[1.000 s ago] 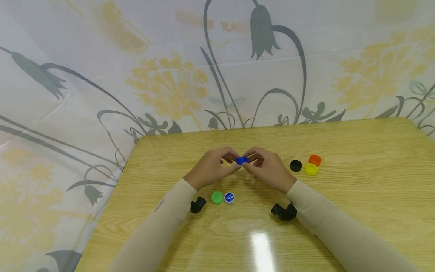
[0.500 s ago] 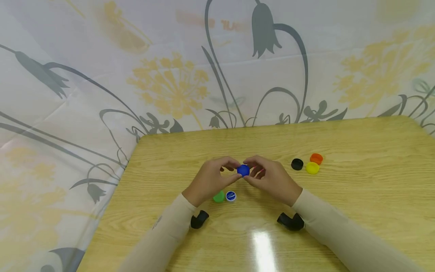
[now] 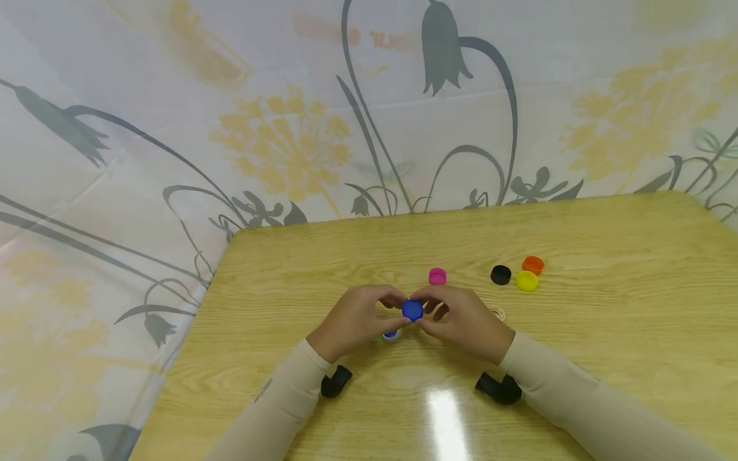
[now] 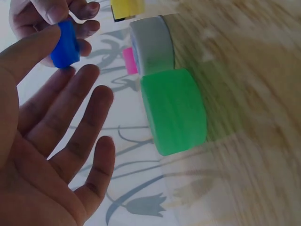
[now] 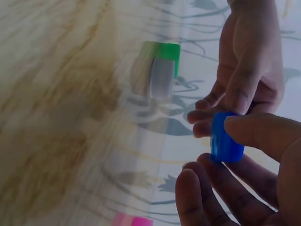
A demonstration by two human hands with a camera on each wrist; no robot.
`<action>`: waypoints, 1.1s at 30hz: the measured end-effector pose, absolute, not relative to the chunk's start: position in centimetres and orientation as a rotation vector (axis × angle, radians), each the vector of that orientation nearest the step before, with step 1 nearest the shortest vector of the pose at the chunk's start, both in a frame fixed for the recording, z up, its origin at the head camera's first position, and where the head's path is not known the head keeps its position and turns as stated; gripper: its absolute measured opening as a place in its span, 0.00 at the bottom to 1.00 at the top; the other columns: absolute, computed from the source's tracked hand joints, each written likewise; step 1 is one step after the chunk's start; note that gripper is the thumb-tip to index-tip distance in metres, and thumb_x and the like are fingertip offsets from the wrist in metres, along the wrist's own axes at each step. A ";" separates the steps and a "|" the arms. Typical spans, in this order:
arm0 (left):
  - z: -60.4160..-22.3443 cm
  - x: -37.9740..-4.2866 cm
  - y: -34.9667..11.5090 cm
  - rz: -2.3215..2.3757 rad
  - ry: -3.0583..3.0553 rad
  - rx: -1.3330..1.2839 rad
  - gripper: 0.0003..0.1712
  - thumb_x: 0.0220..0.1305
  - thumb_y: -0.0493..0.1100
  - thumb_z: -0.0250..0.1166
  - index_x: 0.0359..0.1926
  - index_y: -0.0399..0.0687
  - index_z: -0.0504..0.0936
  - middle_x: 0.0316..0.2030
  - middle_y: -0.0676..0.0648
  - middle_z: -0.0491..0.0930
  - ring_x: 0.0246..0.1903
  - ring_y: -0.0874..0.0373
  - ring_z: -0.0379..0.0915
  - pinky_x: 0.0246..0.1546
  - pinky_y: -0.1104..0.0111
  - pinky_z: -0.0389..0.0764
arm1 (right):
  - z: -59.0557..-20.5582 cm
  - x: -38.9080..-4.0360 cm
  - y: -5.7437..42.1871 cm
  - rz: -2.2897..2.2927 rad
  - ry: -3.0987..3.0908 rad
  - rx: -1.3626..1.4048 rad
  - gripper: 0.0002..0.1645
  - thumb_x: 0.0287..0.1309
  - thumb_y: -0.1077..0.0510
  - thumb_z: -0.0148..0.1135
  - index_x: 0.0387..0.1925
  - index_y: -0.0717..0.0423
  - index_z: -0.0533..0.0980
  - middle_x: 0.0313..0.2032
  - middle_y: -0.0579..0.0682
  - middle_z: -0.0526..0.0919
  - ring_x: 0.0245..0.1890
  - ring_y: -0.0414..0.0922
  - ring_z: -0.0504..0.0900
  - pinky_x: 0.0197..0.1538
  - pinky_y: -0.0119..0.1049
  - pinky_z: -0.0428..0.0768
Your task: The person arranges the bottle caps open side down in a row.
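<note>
Both hands meet over the middle of the table at a blue bottle cap (image 3: 412, 310), its round face turned to the head camera. My left hand (image 3: 359, 320) pinches its left side between thumb and fingertips. From the other side, my right hand (image 3: 463, 322) pinches it too. In the left wrist view the blue cap (image 4: 66, 44) appears edge-on, with the left hand's lower fingers spread loosely. Below the hands, a white cap with a blue top (image 3: 391, 336) stands beside a green cap (image 4: 174, 112), mostly hidden by the left hand in the head view.
Beyond the hands lies a pink cap (image 3: 437, 276). Right of it are a black cap (image 3: 501, 274), a yellow cap (image 3: 527, 280) and an orange cap (image 3: 533, 265). A pale ring-shaped thing (image 3: 497, 312) shows behind the right hand. A patterned cloth (image 3: 323, 115) borders the table's back edge.
Both hands have moved nearer the body with the blue cap, which has tilted from edge-on to face-up. The pink cap has come into full view; the green one is now largely covered.
</note>
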State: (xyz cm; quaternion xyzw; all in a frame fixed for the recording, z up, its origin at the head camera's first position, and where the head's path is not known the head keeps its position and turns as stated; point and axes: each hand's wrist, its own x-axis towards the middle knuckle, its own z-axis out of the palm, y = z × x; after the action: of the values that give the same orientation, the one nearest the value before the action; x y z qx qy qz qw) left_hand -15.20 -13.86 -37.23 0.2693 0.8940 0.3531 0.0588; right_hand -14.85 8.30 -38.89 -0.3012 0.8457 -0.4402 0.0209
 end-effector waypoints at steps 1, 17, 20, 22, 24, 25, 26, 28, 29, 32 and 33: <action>-37.3 -15.2 -13.9 1.053 2.708 0.812 0.15 0.61 0.48 0.73 0.48 0.51 0.86 0.44 0.55 0.87 0.46 0.58 0.83 0.52 0.61 0.82 | -39.0 -14.8 8.3 -1.354 2.618 -0.941 0.18 0.57 0.65 0.70 0.50 0.60 0.81 0.44 0.49 0.87 0.39 0.41 0.83 0.44 0.33 0.85; -38.4 -15.3 -13.7 0.753 2.746 0.878 0.17 0.60 0.53 0.73 0.47 0.52 0.87 0.42 0.56 0.88 0.42 0.66 0.82 0.44 0.75 0.80 | -40.2 -14.8 8.4 -1.236 2.517 -0.885 0.14 0.59 0.61 0.69 0.48 0.55 0.81 0.40 0.44 0.85 0.38 0.37 0.81 0.44 0.31 0.83; -38.5 -15.3 -13.7 0.741 2.732 0.869 0.17 0.60 0.53 0.73 0.46 0.52 0.87 0.41 0.57 0.87 0.39 0.69 0.80 0.41 0.76 0.78 | -40.3 -14.8 8.4 -1.210 2.521 -0.885 0.14 0.59 0.60 0.70 0.47 0.55 0.81 0.38 0.43 0.84 0.37 0.36 0.80 0.43 0.30 0.82; -38.5 -15.2 -13.6 0.738 2.727 0.870 0.16 0.60 0.53 0.73 0.46 0.53 0.87 0.40 0.58 0.87 0.38 0.69 0.79 0.41 0.76 0.78 | -40.3 -14.8 8.4 -1.200 2.520 -0.881 0.15 0.59 0.60 0.70 0.47 0.55 0.81 0.38 0.43 0.84 0.36 0.36 0.79 0.42 0.30 0.81; -38.5 -15.2 -13.6 0.724 2.732 0.888 0.16 0.60 0.53 0.73 0.45 0.52 0.87 0.39 0.58 0.87 0.39 0.68 0.79 0.42 0.75 0.78 | -40.4 -14.9 8.5 -1.193 2.515 -0.877 0.15 0.58 0.59 0.71 0.48 0.56 0.81 0.38 0.43 0.83 0.36 0.35 0.79 0.41 0.30 0.81; -38.5 -15.2 -13.6 0.716 2.735 0.896 0.15 0.60 0.53 0.73 0.45 0.52 0.87 0.39 0.58 0.87 0.39 0.68 0.79 0.43 0.74 0.78 | -40.4 -14.9 8.5 -1.191 2.512 -0.875 0.15 0.58 0.59 0.71 0.48 0.56 0.81 0.38 0.43 0.83 0.35 0.35 0.79 0.41 0.29 0.81; -38.6 -15.2 -13.6 0.704 2.741 0.903 0.15 0.60 0.53 0.73 0.45 0.52 0.87 0.39 0.57 0.87 0.40 0.67 0.79 0.45 0.72 0.78 | -40.5 -14.9 8.5 -1.189 2.508 -0.874 0.16 0.58 0.59 0.71 0.48 0.56 0.81 0.38 0.43 0.83 0.35 0.34 0.79 0.40 0.29 0.81; -38.6 -15.1 -13.5 0.680 2.750 0.916 0.16 0.60 0.53 0.73 0.45 0.52 0.87 0.40 0.57 0.87 0.42 0.66 0.80 0.48 0.70 0.79 | -40.5 -14.9 8.5 -1.190 2.497 -0.873 0.16 0.58 0.59 0.71 0.47 0.56 0.81 0.38 0.44 0.83 0.34 0.34 0.79 0.40 0.29 0.80; -38.6 -15.1 -13.5 0.673 2.753 0.916 0.16 0.60 0.53 0.73 0.45 0.51 0.87 0.40 0.57 0.87 0.42 0.65 0.80 0.49 0.69 0.79 | -40.6 -14.9 8.5 -1.188 2.492 -0.873 0.15 0.58 0.59 0.71 0.47 0.56 0.81 0.37 0.44 0.83 0.34 0.34 0.79 0.39 0.29 0.80; -38.7 -15.1 -13.4 0.652 2.760 0.920 0.16 0.60 0.53 0.73 0.45 0.51 0.87 0.41 0.57 0.87 0.44 0.64 0.80 0.51 0.68 0.79 | -40.6 -15.0 8.6 -1.188 2.478 -0.869 0.15 0.59 0.58 0.71 0.47 0.56 0.81 0.37 0.43 0.83 0.34 0.34 0.79 0.39 0.29 0.80; -38.7 -15.1 -13.4 0.648 2.759 0.921 0.16 0.60 0.53 0.73 0.45 0.51 0.87 0.41 0.56 0.87 0.44 0.64 0.80 0.51 0.67 0.79 | -40.6 -15.0 8.6 -1.188 2.475 -0.865 0.14 0.59 0.58 0.71 0.47 0.56 0.81 0.37 0.43 0.83 0.34 0.34 0.79 0.39 0.29 0.80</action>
State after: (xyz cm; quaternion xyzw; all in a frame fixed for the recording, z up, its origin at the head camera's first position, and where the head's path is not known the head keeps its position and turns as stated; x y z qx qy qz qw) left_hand -15.10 -13.41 -38.67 0.3080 0.9229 0.2168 0.0806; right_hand -14.98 8.61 -40.59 -0.2980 0.8524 -0.4092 0.1310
